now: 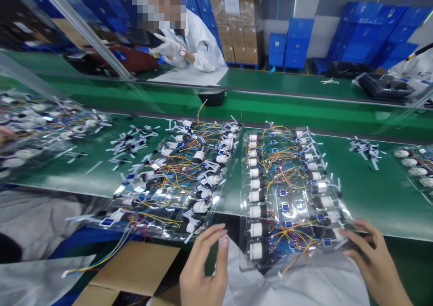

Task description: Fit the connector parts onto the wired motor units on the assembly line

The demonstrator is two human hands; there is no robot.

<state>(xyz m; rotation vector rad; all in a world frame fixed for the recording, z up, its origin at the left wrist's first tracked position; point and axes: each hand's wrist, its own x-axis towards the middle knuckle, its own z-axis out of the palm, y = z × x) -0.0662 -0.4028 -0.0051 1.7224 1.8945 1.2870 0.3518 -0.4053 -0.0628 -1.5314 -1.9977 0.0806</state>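
Just left of the near end of a clear plastic tray (pixel 244 206), my left hand (pixel 204 265) is raised with its fingers apart, holding nothing. My right hand (pixel 374 256) is at the tray's near right corner, its fingers curved near a white and black part (pixel 335 234); whether they grip it is hard to tell. The tray holds two columns of white cylinders with black ends, with coloured wires and small blue squares between them. To its left, a second tray (pixel 216 193) is heaped with similar parts, tangled wires and white strips.
Piles of black and white strips lie on the green table (pixel 355 197) at left (pixel 130 143) and right (pixel 367 150). An open cardboard box (pixel 135 265) stands below the near edge. Across the partition, a person in white (pixel 206 44) leans on another table.
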